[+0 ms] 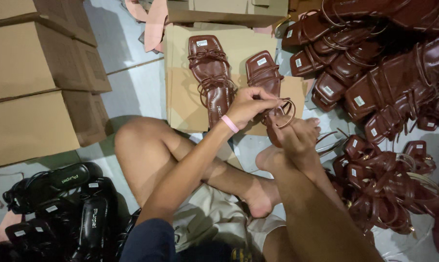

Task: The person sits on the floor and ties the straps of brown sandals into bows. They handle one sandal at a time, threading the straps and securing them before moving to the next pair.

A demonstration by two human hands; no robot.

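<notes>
Pale tiled floor [132,92], person seated on it with legs crossed, bare feet showing. Flattened cardboard sheet [185,97] lies in front of the knees as a work surface. Stacked cardboard boxes [35,82] along the left side, more boxes at the top edge. Big pile of brown strappy sandals [384,73] heaped on the right, spilling down toward the right leg. Black sandals [69,204] piled at lower left.

On the cardboard: one brown sandal [210,77] lies flat, toe away from the person, straps tied in a bow, nobody touching it. A second brown sandal [264,73] lies just beside it to the right, heel end under the hands.

Left hand [248,104], pink wristband [230,123] on the wrist, fingers curled in a pinch on the thin straps of the second sandal near its heel. Right hand [297,136] just below and to the right, fingers bent, gripping the looped ankle strap [286,114] of the same sandal. Hands almost touching each other over the cardboard's near edge.
</notes>
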